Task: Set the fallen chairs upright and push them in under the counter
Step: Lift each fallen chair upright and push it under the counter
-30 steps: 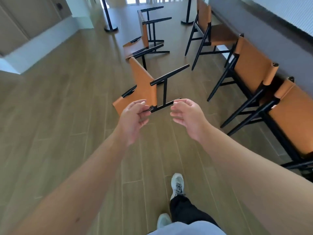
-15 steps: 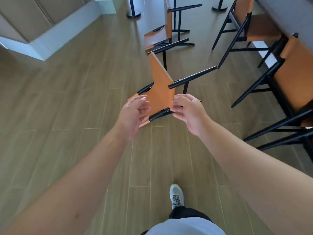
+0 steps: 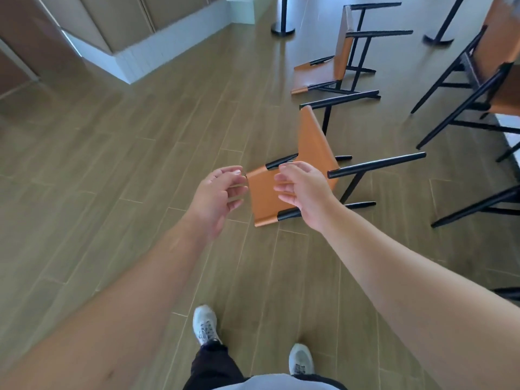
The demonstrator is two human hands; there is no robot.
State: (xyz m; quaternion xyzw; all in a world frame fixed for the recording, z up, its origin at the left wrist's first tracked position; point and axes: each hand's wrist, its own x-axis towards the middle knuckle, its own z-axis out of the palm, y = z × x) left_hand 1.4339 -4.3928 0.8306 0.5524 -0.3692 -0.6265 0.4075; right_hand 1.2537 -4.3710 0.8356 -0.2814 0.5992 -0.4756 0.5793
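The nearer fallen chair, with its tan leather seat and back on a thin black metal frame (image 3: 315, 153), lies tipped on the wood-plank floor (image 3: 112, 164) with its backrest flat on the boards and its seat panel standing up on edge, so its black legs (image 3: 377, 165) stick out sideways toward the counter side on the right. Both arms reach forward toward the backrest, which is the part lying nearest the person and offers the best lever for tipping the frame back onto its feet. The left hand (image 3: 218, 197) hovers at the backrest's left edge with fingers loosely curled and holding nothing; the right hand (image 3: 305, 190) hangs over the leather panel, likewise loosely curled and empty, not yet touching as far as the view shows. A second tan-and-black fallen chair (image 3: 334, 66) lies further off in the same pose, so by my reading two chairs remain to be raised. Upright matching chairs (image 3: 484, 77) stand along the right edge, where the counter itself is barely in view. The person's white sneakers (image 3: 205, 325) are planted well short of the chair.
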